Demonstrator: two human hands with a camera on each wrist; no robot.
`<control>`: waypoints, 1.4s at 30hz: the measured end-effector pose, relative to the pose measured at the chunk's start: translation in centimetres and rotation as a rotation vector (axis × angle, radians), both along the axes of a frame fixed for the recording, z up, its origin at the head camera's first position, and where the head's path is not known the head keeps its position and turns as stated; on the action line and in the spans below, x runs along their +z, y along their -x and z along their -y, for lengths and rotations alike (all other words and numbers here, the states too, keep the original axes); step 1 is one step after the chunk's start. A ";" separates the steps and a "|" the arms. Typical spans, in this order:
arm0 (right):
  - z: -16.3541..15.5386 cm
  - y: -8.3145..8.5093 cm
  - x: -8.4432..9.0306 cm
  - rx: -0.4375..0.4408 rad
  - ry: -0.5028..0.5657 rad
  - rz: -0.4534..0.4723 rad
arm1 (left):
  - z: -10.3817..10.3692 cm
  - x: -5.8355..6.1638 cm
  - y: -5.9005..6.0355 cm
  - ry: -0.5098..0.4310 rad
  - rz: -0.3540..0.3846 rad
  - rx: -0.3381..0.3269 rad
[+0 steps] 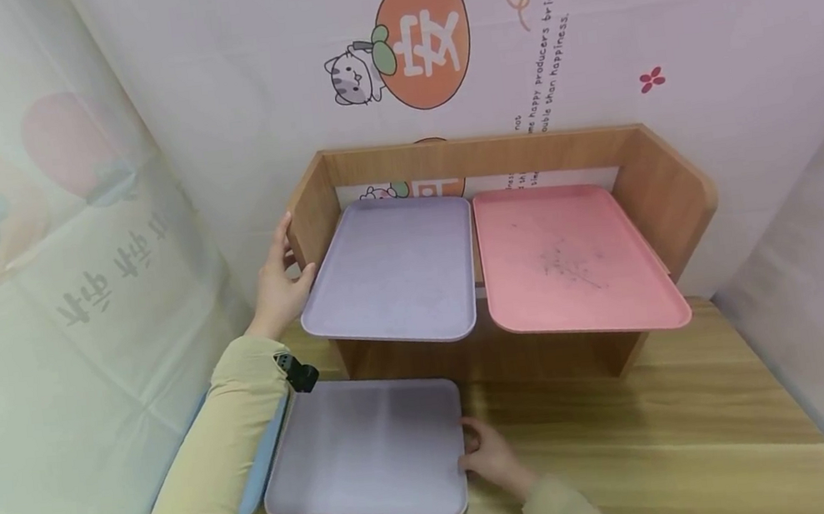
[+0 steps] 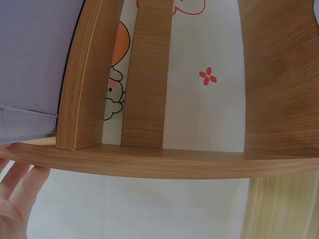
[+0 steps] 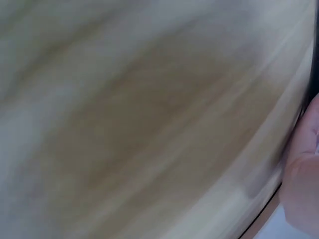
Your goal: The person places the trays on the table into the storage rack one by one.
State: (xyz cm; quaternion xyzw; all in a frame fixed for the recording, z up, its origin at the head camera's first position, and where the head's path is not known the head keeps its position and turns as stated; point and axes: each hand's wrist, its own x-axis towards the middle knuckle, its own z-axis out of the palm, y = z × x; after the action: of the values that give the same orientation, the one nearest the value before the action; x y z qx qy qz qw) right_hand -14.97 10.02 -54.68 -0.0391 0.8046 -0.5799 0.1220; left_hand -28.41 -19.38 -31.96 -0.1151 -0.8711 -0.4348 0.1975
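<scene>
The worktop (image 1: 664, 431) runs pale and woody under everything. On it stands the wooden rack (image 1: 668, 180), its upper shelf carrying two trays side by side: a lilac tray (image 1: 394, 271) on the left and a pink tray (image 1: 571, 261) on the right, both jutting past the shelf's front edge. Below, flat on the worktop in front of the rack, lies a second lilac one, the lower tray (image 1: 368, 450), with a blue tray (image 1: 257, 474) peeking out beneath its left side. My left hand (image 1: 279, 283) rests with relaxed fingers against the rack's left wall, just beside the upper lilac tray's corner. My right hand (image 1: 489, 454) pinches the lower tray's right edge; the right wrist view is too blurred to add anything.
</scene>
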 end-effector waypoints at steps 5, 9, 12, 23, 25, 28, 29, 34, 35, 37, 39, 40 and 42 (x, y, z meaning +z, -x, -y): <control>-0.8 -0.2 0.2 0.011 0.031 0.038 | 0.0 0.0 0.1 -0.003 -0.004 -0.005; -1.8 -0.3 0.4 0.060 0.114 0.069 | -0.1 0.1 0.2 -0.006 -0.008 -0.008; -2.7 -0.2 0.5 0.092 0.227 0.135 | -0.1 0.1 0.2 -0.009 -0.006 -0.008; -6.6 0.2 -0.6 0.140 0.472 0.290 | -0.2 0.1 0.1 -0.010 -0.022 -0.009; -7.1 0.1 -0.7 0.156 0.491 0.291 | -0.2 0.1 0.1 -0.009 -0.030 -0.008; -8.0 0.1 -0.8 0.179 0.516 0.292 | -0.2 0.0 0.1 -0.012 -0.044 -0.006; -8.3 0.1 -0.9 0.185 0.522 0.292 | -0.1 0.0 0.1 -0.012 -0.049 -0.004; -9.4 0.0 -1.0 0.221 0.566 0.285 | 0.0 -0.1 0.1 -0.010 -0.058 -0.002; -9.6 0.0 -1.0 0.231 0.580 0.283 | 0.0 -0.1 0.1 -0.008 -0.060 -0.002; -9.8 -0.1 -0.9 0.249 0.605 0.278 | 0.0 -0.1 0.1 -0.008 -0.061 -0.004; -10.0 -0.1 -0.8 0.258 0.625 0.277 | 0.0 -0.2 0.2 -0.010 -0.062 -0.004; -10.1 -0.1 -0.7 0.263 0.633 0.275 | 0.0 -0.2 0.2 -0.010 -0.061 -0.005; -10.2 -0.2 -0.5 0.268 0.637 0.267 | 0.0 -0.2 0.2 -0.011 -0.059 -0.006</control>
State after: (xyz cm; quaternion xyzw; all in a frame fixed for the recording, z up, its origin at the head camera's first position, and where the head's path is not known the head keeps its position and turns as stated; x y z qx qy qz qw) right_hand -14.78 20.20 -55.18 -0.1039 0.5483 -0.7802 0.2824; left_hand -28.65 -19.38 -32.20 -0.1294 -0.8621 -0.4366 0.2222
